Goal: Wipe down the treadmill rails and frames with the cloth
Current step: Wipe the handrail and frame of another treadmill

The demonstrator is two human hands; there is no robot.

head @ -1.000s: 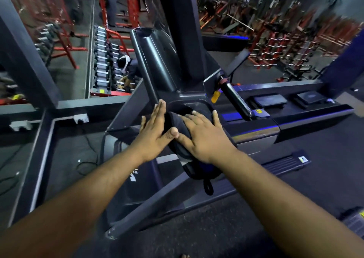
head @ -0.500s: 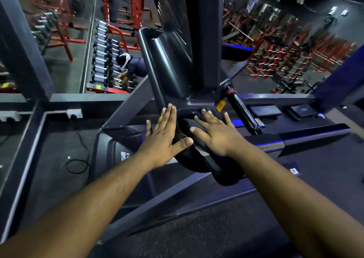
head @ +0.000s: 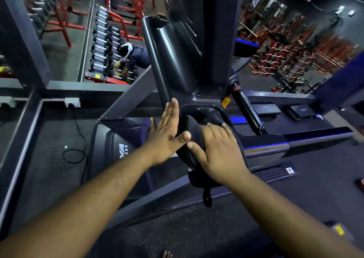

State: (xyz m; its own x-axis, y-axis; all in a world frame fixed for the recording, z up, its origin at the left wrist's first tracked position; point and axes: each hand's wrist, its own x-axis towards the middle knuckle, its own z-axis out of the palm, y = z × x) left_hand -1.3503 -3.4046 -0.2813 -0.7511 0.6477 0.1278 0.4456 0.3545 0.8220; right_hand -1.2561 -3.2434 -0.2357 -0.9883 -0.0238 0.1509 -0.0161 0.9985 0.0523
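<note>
From the head cam, looking down: the cloth [head: 190, 137] is sandwiched between both hands, right on the treadmill frame [head: 199, 98] where the big upright post meets the lower rail. Left hand [head: 167, 137] is flat, fingers straight and together pointing up along the post, thumb sticking out sideways onto the cloth's left edge. Right hand [head: 218, 149] lies palm-down on top of the cloth, fingers a bit bent over the bunched fabric and pressing it into the frame, not really clenched around it as far as I can tell; its thumb nearly meets the left thumb. The cloth itself is dark, navy or black, thick and folded into a wad, with a bit sagging below the right wrist and a little loop [head: 207, 198] dangling off the bottom. The frame is dark grey, kinda glossy. Behind the post there's a mirror [head: 82, 41] showing dumbbell racks and red gym gear, a cable [head: 75, 153] is coiled on the floor to the left, and a strut [head: 249, 110] with a yellow tag runs off right.
</note>
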